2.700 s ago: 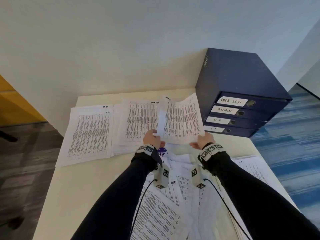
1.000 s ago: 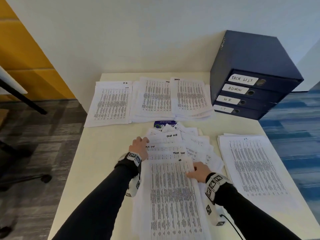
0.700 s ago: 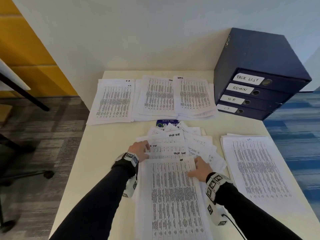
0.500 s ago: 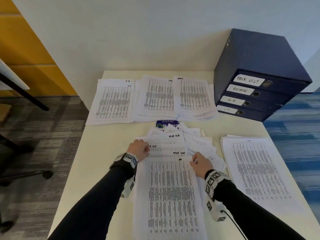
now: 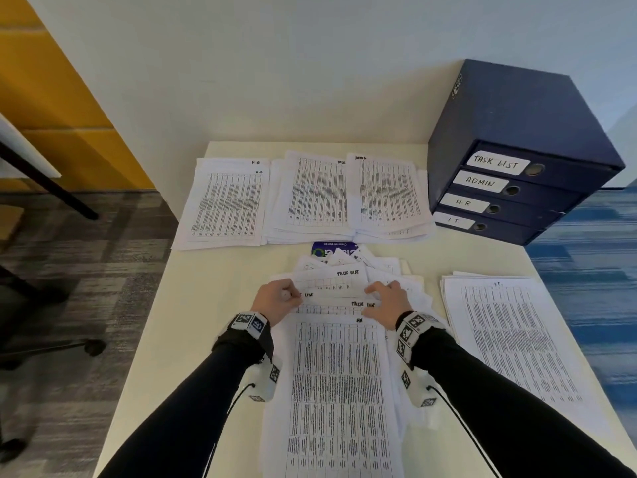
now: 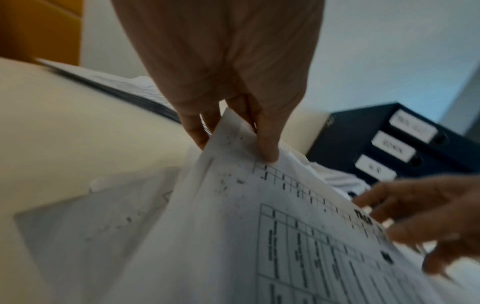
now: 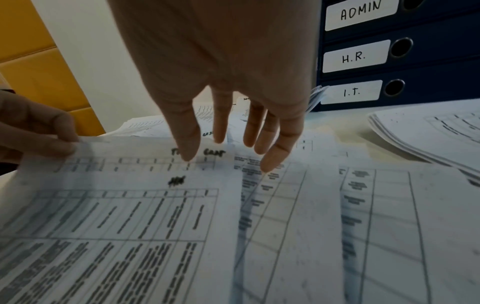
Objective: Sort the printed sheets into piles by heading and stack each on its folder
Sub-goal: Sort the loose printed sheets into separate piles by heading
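An unsorted fan of printed sheets (image 5: 339, 374) lies in front of me, its top full sheet headed HR. My left hand (image 5: 277, 300) pinches the top left corner of a sheet headed Task List (image 7: 124, 148) between thumb and fingers (image 6: 267, 150). My right hand (image 5: 386, 300) has straight, spread fingers, and its fingertips (image 7: 188, 152) touch that sheet's heading. Sorted piles lie at the far edge: HR (image 5: 225, 201), Task List (image 5: 317, 194) and Admin (image 5: 389, 194). An IT pile (image 5: 513, 343) lies at the right. Dark blue labelled folders (image 5: 510, 188) are stacked at the far right.
The cream table (image 5: 213, 305) shows bare surface to the left of the fan. A blue sticker (image 5: 331, 249) peeks out beyond the fan. A white wall stands behind the table; grey carpet lies to the left and blue carpet to the right.
Both hands left the Admin pile and came back to the fan. In the last second my right hand slid from the HR sheet's corner up to the Task List heading.
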Tool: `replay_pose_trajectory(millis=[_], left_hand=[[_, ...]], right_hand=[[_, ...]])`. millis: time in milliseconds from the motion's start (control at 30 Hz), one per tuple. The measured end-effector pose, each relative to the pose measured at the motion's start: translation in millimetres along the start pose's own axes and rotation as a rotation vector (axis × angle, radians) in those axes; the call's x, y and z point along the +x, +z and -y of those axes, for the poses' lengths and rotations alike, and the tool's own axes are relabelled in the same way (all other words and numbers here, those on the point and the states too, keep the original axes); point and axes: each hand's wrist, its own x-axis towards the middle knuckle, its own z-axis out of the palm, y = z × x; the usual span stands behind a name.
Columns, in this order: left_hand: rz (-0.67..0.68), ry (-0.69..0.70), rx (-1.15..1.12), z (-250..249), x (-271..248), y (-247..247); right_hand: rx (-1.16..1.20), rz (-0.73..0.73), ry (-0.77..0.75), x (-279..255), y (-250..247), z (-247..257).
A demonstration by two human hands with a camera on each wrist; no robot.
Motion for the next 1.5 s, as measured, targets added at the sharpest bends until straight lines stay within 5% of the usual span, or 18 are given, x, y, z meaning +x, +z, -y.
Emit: replay_pose_trajectory(millis=[300,633,800,1000,1233,1367,1500], left_hand=[[-0.082,-0.010,-0.129,1,0,-6],[-0.088,0.177,0.275,0,-1,4],[-0.035,0.214,0.260,-2,-10,6],[-0.035,0.109,-0.026,-5,-15,5],[-0.124,-0.030,-0.196,1,-9,-1],[-0.133,-0.093,-0.109,0,1,1],[-0.248,-0.310,0.035,10,12,-4]], right_hand=[[0.509,-0.049,-0.001,4,-7,2],[0.314,-0.223,-0.070,2,8,0],[0.371,-0.164,-0.015,0,13,2],[0.145,-0.037,-0.017,6,9,4],[0.577,-0.030,0.011,3,5,2],[0.437,-0.070,-0.017,7,10,0],[0.358,-0.089,-0.006,5,11,-5]])
